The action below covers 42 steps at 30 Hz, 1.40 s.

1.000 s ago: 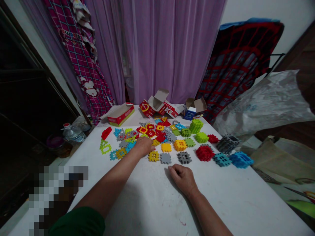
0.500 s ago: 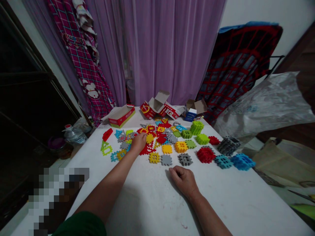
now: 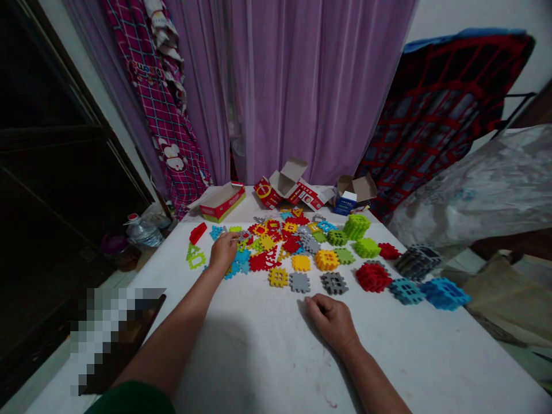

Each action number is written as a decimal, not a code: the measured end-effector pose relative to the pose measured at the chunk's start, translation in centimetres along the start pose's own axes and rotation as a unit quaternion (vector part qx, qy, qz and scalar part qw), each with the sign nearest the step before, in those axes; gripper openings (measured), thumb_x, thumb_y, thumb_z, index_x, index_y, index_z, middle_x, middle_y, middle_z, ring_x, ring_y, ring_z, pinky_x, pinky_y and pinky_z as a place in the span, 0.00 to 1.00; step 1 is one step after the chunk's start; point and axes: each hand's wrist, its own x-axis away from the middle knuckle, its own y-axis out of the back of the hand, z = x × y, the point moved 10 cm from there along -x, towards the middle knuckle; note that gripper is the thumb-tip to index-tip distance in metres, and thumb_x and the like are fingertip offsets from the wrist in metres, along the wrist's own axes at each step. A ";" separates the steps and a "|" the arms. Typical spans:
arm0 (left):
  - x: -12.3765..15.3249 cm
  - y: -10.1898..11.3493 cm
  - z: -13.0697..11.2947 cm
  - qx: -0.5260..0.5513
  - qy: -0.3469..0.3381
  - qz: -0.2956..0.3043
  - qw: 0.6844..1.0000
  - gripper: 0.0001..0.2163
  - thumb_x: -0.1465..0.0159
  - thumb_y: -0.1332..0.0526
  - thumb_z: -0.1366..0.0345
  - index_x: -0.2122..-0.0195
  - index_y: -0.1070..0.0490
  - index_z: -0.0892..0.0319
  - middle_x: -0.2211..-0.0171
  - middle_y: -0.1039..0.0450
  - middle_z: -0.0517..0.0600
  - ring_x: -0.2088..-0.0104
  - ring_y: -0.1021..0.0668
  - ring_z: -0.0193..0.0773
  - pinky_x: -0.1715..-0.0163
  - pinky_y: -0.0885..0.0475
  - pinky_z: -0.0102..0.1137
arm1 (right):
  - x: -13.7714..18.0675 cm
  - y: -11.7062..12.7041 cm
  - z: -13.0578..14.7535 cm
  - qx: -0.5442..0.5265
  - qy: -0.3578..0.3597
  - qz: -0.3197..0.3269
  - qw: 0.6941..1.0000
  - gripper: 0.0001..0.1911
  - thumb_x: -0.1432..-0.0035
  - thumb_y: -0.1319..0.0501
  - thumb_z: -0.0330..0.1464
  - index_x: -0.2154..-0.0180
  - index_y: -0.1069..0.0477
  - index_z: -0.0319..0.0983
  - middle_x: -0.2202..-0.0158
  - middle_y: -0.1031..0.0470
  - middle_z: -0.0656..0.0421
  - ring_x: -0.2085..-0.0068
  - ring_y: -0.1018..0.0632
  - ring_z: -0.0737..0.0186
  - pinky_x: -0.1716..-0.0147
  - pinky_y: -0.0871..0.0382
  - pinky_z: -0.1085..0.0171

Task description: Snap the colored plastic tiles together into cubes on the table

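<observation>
My left hand (image 3: 224,251) is over the left side of a loose pile of plastic interlocking building pieces. Its fingers are curled, and what they hold, if anything, is hidden. A grey piece (image 3: 245,236) lies by its fingertips, with blue pieces (image 3: 241,261) just right of the wrist. My right hand (image 3: 334,322) rests on the table as a loose fist, with nothing showing in it. In front of it are a dark grey stack (image 3: 334,283), a flat light grey piece (image 3: 299,282) and a yellow windowed piece (image 3: 278,277).
Sorted stacks stand on the right: yellow (image 3: 326,260), red (image 3: 373,277), light green (image 3: 357,226), black (image 3: 418,261) and blue (image 3: 445,293). Opened boxes, one red and green (image 3: 222,202), another blue (image 3: 345,203), line the table's back edge. A dark tablet-like object (image 3: 125,351) lies front left.
My left hand has moved left across the pile, uncovering pieces at its middle. My right hand stays in place on the table. The view has turned slightly to the left.
</observation>
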 end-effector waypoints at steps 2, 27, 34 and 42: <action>0.7 0.8 2.2 -0.005 0.014 -0.017 1.000 0.15 0.37 0.47 0.70 0.54 0.24 0.56 0.51 0.23 0.50 0.50 0.24 0.41 0.48 0.30 0.34 | 0.0 0.0 0.0 -0.002 0.001 0.001 1.000 0.25 0.41 0.48 0.47 0.82 0.33 0.39 0.84 0.34 0.62 0.80 0.33 0.68 0.78 0.43 0.68; 4.5 -0.4 6.3 -0.028 0.013 -0.003 1.000 0.12 0.38 0.40 0.60 0.54 0.24 0.54 0.45 0.26 0.51 0.45 0.27 0.42 0.43 0.35 0.37 | 0.3 -0.6 -1.1 0.024 0.014 0.027 0.999 0.26 0.40 0.48 0.50 0.79 0.30 0.39 0.83 0.35 0.62 0.79 0.32 0.67 0.78 0.39 0.70; 3.3 -0.9 5.2 -0.112 0.052 0.108 0.986 0.26 0.41 0.39 0.53 0.42 0.32 0.56 0.44 0.28 0.55 0.44 0.28 0.50 0.45 0.36 0.39 | 0.2 -0.4 -0.6 0.022 0.013 0.030 0.999 0.26 0.40 0.47 0.50 0.80 0.31 0.39 0.83 0.36 0.63 0.79 0.33 0.68 0.78 0.40 0.70; 2.4 -0.6 4.0 -0.115 0.056 0.131 0.983 0.29 0.41 0.39 0.57 0.39 0.35 0.58 0.44 0.28 0.59 0.46 0.26 0.53 0.49 0.33 0.39 | 0.2 -0.5 -0.6 0.010 -0.012 0.016 1.000 0.26 0.41 0.48 0.50 0.81 0.34 0.39 0.83 0.36 0.62 0.79 0.33 0.67 0.78 0.42 0.69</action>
